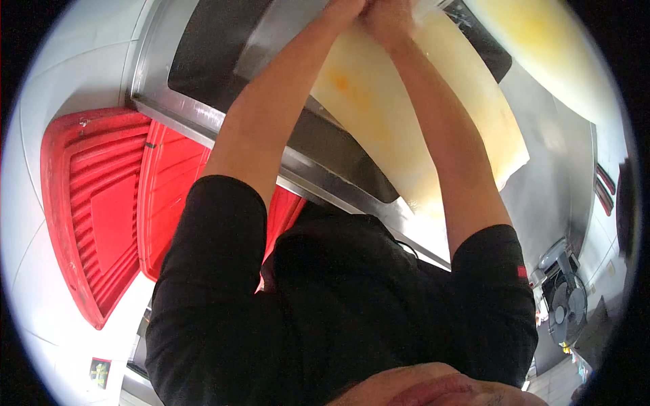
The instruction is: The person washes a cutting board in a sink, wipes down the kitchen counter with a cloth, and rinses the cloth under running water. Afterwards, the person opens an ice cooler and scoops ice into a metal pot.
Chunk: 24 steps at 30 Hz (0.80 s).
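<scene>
My left hand [349,7] and my right hand [393,21] meet at the top edge of the view, close together or touching. The frame cuts off both hands and my right hand is smeared, so their fingers, and anything between them, cannot be made out. Below my right hand and forearm lies a large pale board [369,108] with yellow-orange stains, slanting across a stainless steel sink unit [305,166]. Something shiny and pale [425,8] shows just right of my right hand, too blurred to name.
Dark sink basins [210,54] open at the left and under the board. Another pale, stained board or surface [548,34] is at upper right. Red plastic lids or trays [101,210] lean at the left by a white tiled wall. A black fan [567,304] stands at lower right.
</scene>
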Motion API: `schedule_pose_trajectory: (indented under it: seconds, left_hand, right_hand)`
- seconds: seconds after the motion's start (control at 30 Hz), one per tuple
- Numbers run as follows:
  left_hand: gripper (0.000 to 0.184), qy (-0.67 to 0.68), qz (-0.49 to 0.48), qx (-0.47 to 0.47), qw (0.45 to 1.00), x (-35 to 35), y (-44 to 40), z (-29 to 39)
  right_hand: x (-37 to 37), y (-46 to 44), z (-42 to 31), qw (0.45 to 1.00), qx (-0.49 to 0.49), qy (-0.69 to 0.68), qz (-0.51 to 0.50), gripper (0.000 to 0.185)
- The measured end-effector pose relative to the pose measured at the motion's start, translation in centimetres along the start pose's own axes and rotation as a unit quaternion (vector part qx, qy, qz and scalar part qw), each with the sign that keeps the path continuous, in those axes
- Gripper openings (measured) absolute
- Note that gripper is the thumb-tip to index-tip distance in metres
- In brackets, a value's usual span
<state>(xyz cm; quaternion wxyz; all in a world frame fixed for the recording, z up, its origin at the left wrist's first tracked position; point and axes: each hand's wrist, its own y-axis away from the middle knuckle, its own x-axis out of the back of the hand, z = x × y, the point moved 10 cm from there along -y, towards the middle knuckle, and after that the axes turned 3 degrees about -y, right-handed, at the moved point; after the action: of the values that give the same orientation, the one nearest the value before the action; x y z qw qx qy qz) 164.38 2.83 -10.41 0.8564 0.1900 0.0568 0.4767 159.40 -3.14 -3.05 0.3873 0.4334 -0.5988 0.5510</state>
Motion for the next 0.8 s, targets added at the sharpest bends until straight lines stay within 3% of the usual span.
schedule_pose_trajectory:
  seconds: [0.07, 0.13, 0.17, 0.2, 0.27, 0.3, 0.37, 0.43, 0.47, 0.5, 0.57, 0.63, 0.67, 0.77, 0.8]
  left_hand:
    - [0.068, 0.147, 0.014, 0.07, 0.987, 0.6, 3.6, 2.5]
    - [0.068, 0.054, 0.043, 0.061, 0.996, 1.9, 3.3, 2.2]
    - [0.068, 0.008, 0.055, 0.058, 0.997, 2.1, 3.4, 1.7]
    - [0.066, -0.008, 0.067, 0.021, 0.998, 2.3, 3.1, 1.4]
    - [0.064, -0.038, 0.094, -0.056, 0.993, 2.8, 1.4, -0.3]
    - [0.063, -0.146, 0.101, -0.15, 0.973, 3.1, 0.3, -0.8]
    - [0.06, -0.346, 0.108, -0.332, 0.871, 2.1, -0.7, -1.3]
    - [0.056, -0.191, 0.052, -0.143, 0.97, 2.4, 1.4, 1.9]
    - [0.054, -0.111, 0.023, -0.038, 0.993, 2.2, 2.7, 2.1]
    - [0.053, -0.033, -0.021, -0.067, 0.997, 1.5, 2.0, 1.4]
    - [0.051, 0.121, -0.106, -0.116, 0.98, 1.1, 0.2, -1.5]
    - [0.047, -0.042, -0.008, -0.058, 0.997, 3.8, 2.4, -1.0]
    - [0.046, -0.118, 0.041, -0.03, 0.992, 5.1, 4.2, -0.2]
    - [0.043, -0.431, 0.014, -0.141, 0.891, 4.6, 8.0, 3.4]
    - [0.042, -0.445, 0.028, -0.16, 0.88, 5.1, 7.7, 2.1]
  right_hand:
    - [2.0, 3.6, -4.8, 0.987, 0.107, -0.056, -0.109, 0.052]
    - [6.7, 9.8, -9.1, 0.968, 0.185, -0.037, -0.162, 0.052]
    - [8.9, 12.3, -8.4, 0.967, 0.15, -0.084, -0.186, 0.053]
    - [10.4, 14.3, -6.4, 0.963, 0.114, -0.13, -0.207, 0.055]
    - [13.1, 14.5, -0.2, 0.981, 0.035, -0.039, -0.186, 0.051]
    - [14.1, 13.9, 2.1, 0.988, 0.011, -0.003, -0.155, 0.052]
    - [14.6, 12.0, 6.6, 0.993, -0.042, 0.07, -0.091, 0.053]
    - [13.0, 8.9, 6.5, 0.99, -0.094, 0.089, -0.051, 0.057]
    - [12.5, 6.9, 5.0, 0.987, -0.111, 0.092, -0.076, 0.052]
    - [12.0, 4.8, 3.2, 0.982, -0.127, 0.094, -0.1, 0.049]
    - [6.9, 3.8, 0.1, 0.949, -0.192, -0.164, -0.192, 0.047]
    - [6.7, 5.8, -6.8, 0.987, -0.081, -0.094, -0.102, 0.056]
    - [6.6, 8.0, -9.7, 0.987, -0.045, -0.092, -0.122, 0.055]
    - [11.5, 15.8, -12.6, 0.972, -0.006, -0.188, -0.144, 0.052]
    - [13.3, 18.4, -11.3, 0.97, -0.025, -0.178, -0.161, 0.051]
